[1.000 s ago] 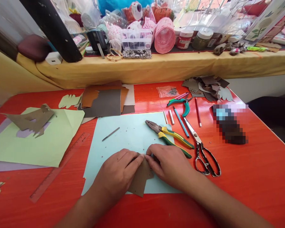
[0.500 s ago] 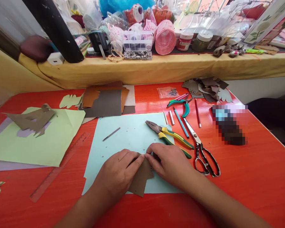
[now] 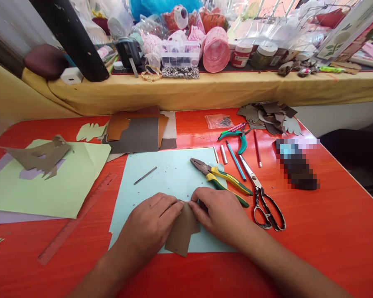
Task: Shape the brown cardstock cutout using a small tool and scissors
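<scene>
A brown piece of leather-like sheet (image 3: 180,234) with cut edges lies over the light blue paper (image 3: 170,165). My left hand (image 3: 157,219) pinches its upper left edge, thumb and fingers pressed together. Against the upper right edge, my right hand (image 3: 219,211) is closed with thumb and forefinger on the piece. Whether anything small sits between the fingertips is hidden. Just beyond my right hand are the yellow-and-green pliers (image 3: 219,174), lying on the paper. A thin metal rod (image 3: 145,175) rests on the paper's left part, among small dark specks.
Scissors (image 3: 259,194), teal pliers (image 3: 240,138), a blue pen (image 3: 236,160) and a red pencil (image 3: 257,148) lie to the right, near a blurred dark object (image 3: 298,169). Leather sheets (image 3: 136,134) and scraps (image 3: 270,118) are behind. Leftward lie a clear ruler (image 3: 76,219) and green paper (image 3: 71,186).
My left fingertips have shifted slightly left along the brown piece's top, showing more of its surface. My right hand is nearly still; the view has shifted a little.
</scene>
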Motion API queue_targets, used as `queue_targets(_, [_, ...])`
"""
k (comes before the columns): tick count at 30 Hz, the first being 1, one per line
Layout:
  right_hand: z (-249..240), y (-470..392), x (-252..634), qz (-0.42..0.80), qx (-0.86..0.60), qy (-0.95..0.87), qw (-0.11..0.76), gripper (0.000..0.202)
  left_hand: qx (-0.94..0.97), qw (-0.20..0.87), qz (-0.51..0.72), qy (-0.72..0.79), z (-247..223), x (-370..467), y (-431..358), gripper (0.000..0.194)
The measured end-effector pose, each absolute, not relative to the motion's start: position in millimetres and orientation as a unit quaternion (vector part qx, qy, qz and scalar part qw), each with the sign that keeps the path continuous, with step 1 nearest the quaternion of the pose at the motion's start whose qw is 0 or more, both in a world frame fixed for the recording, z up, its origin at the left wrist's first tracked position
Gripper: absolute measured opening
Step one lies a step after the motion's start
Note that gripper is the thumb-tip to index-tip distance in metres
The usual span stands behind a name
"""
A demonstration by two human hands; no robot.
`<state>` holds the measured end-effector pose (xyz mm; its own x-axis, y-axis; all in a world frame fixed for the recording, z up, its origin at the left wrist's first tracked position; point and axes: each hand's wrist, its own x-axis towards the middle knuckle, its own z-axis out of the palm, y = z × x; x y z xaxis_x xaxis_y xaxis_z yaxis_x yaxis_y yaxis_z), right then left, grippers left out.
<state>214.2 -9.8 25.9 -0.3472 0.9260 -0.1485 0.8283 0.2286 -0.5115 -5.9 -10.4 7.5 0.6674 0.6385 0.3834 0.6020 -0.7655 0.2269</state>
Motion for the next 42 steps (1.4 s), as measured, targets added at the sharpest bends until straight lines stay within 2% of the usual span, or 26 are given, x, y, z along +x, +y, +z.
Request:
queue_targets(4, [27.3, -8.9, 213.5, 0.265, -0.572, -0.772, 0.087, 0.013, 0.893, 0.051, 0.221, 0.388, 2.1, -7.3, -9.6, 0.027])
queue_targets(12, [30.0, -7.4, 212.7, 0.274, -0.569, -0.769, 0.095, 0.012, 0.879, 0.096, 0.212, 0.417, 1.9, -11.8, -5.8, 0.019])
queue_targets(21, [28.7, -8.0, 213.7, 0.272, -0.560, -0.777, 0.090, 0.012, 0.914, 0.076, 0.254, 0.306, 7.3, -10.6, -10.0, 0.025])
queue_targets(42, [26.6, -7.7, 219.6, 0.282, -0.543, -0.786, 0.086, 0.016, 0.927, 0.075, 0.222, 0.293, 6.4, -6.7, -8.8, 0.030])
